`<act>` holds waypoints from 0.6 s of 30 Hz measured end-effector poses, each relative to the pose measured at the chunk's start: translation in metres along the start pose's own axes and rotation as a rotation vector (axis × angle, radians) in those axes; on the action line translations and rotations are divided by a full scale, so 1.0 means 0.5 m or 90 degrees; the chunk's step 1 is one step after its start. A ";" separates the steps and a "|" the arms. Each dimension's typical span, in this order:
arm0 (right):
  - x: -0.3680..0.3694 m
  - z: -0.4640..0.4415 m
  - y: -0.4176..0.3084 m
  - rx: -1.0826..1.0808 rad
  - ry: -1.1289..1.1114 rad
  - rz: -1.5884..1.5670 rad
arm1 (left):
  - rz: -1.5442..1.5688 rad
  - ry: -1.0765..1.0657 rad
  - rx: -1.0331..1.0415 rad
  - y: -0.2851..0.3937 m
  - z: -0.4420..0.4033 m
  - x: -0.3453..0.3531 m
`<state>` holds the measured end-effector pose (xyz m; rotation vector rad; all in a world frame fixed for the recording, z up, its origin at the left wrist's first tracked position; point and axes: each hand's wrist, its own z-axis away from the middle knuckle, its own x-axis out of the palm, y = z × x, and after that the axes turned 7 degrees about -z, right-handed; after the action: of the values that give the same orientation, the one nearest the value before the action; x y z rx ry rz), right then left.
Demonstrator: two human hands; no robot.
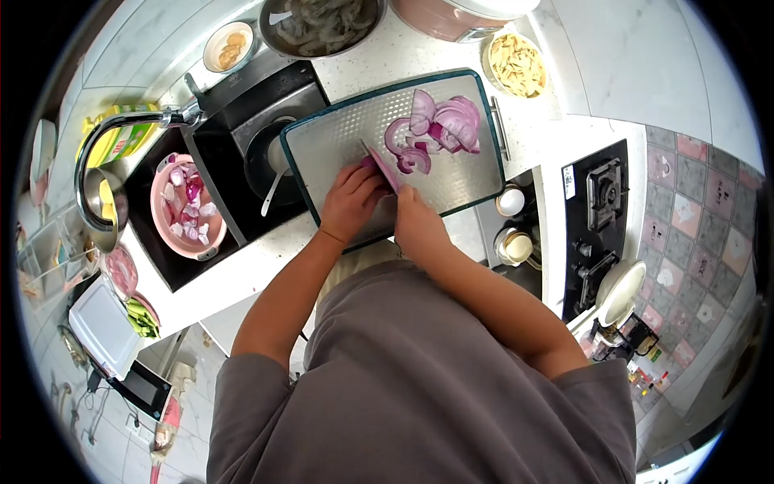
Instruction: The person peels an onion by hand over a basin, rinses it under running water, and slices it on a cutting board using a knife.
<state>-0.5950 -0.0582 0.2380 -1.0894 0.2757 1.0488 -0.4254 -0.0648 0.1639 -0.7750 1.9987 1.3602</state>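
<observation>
On the metal cutting board (pixel 330 137) with a dark green rim, my right hand (pixel 421 226) is closed round the handle of a knife (pixel 382 168), whose blade points away from me. To the blade's left, my left hand (pixel 351 199) has its fingers bent over a piece of purple onion (pixel 368 162) and presses it on the board. Right of the knife lie curved onion slices (pixel 413 155) and a larger heap of sliced onion (pixel 456 123). The knife's handle is mostly hidden in my right hand.
A pink basin (pixel 168 234) of onion pieces sits in the black sink (pixel 230 222), beside a dark pan (pixel 256 165). Behind the board are a bowl of shrimp (pixel 322 28) and a bowl of pale slices (pixel 516 66). The stove (pixel 592 222) is at the right.
</observation>
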 end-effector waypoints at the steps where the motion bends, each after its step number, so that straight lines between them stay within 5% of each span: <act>1: 0.013 -0.015 0.002 0.011 -0.003 -0.002 | -0.001 -0.002 0.000 -0.003 0.000 -0.003; 8: -0.005 -0.049 0.028 0.013 0.076 -0.047 | 0.009 -0.005 -0.019 0.000 0.007 -0.007; 18: -0.048 0.032 -0.038 0.016 -0.010 -0.017 | 0.021 -0.019 -0.005 -0.008 0.011 -0.007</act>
<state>-0.5969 -0.0598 0.2724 -1.0597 0.2600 1.0270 -0.4192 -0.0604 0.1624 -0.7237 1.9923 1.3920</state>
